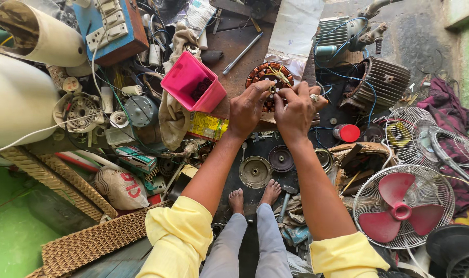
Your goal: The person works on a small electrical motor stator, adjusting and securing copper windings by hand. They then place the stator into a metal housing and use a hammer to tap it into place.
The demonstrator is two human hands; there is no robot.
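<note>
Pinching a small metal bushing (272, 89) between thumb and fingertips, the left hand (246, 109) and the right hand (294, 110) meet over a round copper-wound stator (265, 77) that lies flat on the counter (234, 46). Both hands are clenched on the small part, seemingly to steady it directly above the stator's centre. The stator rests close in front of the person, within easy reach of both arms. Just left of it, a pink plastic bin (185, 77) sits tilted on a rag (172, 116), holding what look like a few dark small parts; their kind is unclear. A red-bladed fan (402, 208) lies well apart, lower right.
</note>
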